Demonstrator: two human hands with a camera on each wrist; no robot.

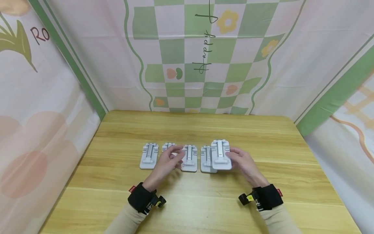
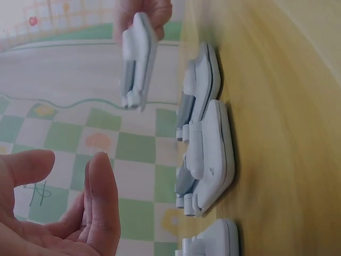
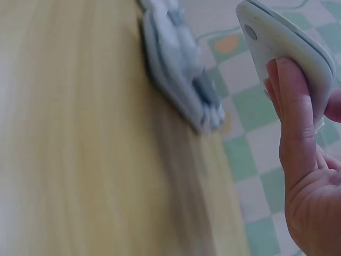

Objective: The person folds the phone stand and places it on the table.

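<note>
Several white folding phone stands, folded flat, lie in a row on the wooden table. My right hand (image 1: 244, 162) pinches another phone stand (image 1: 221, 155) by its right side, raised above the table and overlapping the stand (image 1: 206, 159) at the row's right end. In the right wrist view, straight fingers (image 3: 295, 117) lie along the back of the held stand (image 3: 282, 40), thumb on the other side. My left hand (image 1: 166, 164) hovers over the row with thumb and fingers apart, holding nothing. It partly hides one stand (image 1: 168, 145), beside the middle stand (image 1: 189, 159).
The leftmost phone stand (image 1: 149, 156) lies to the left of my left hand. Beyond the far edge of the wooden table (image 1: 193, 130) hangs a green-and-white checked curtain (image 1: 198, 52). Patterned cloth (image 1: 43, 130) also hangs along the left and right sides.
</note>
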